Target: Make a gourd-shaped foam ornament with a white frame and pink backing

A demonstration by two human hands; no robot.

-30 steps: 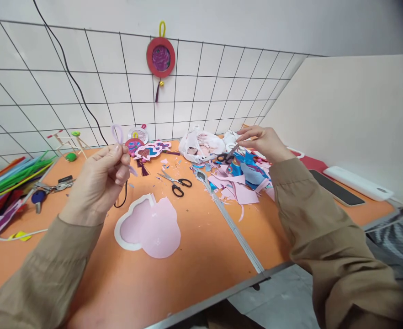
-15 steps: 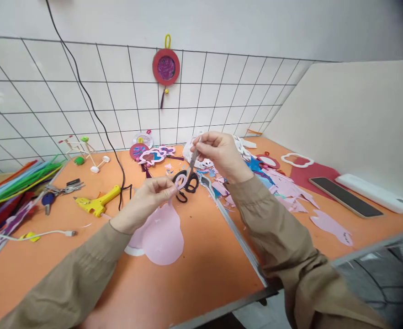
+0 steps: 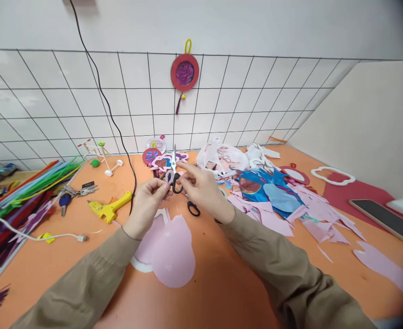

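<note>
My left hand (image 3: 147, 203) pinches a small pale pink fuzzy loop (image 3: 169, 177), which looks like bent pipe cleaner. Close beside it, my right hand (image 3: 201, 189) grips a pair of scissors (image 3: 174, 160) by the black handles, blades pointing up. Its index finger stretches toward the blades. The loop overlaps the scissors' handle, and I cannot tell whether they touch. Below both hands lies a rounded pink paper shape (image 3: 174, 256), partly over a white-edged pink piece (image 3: 142, 266). Another black scissor handle (image 3: 193, 209) shows on the table under my right hand.
A yellow glue gun (image 3: 108, 209), keys (image 3: 64, 201) and coloured pipe cleaners (image 3: 33, 192) are at left. Pink paper scraps (image 3: 266, 219), blue pieces (image 3: 280, 196) and a white plastic bag (image 3: 222, 155) lie right. A phone (image 3: 386, 219) rests farther right. A red round ornament (image 3: 184, 73) hangs ahead.
My right hand has moved down and left, from holding the scissors by the blades to gripping their handles, with the blades now upward. The left hand still pinches the loop. The view has shifted.
</note>
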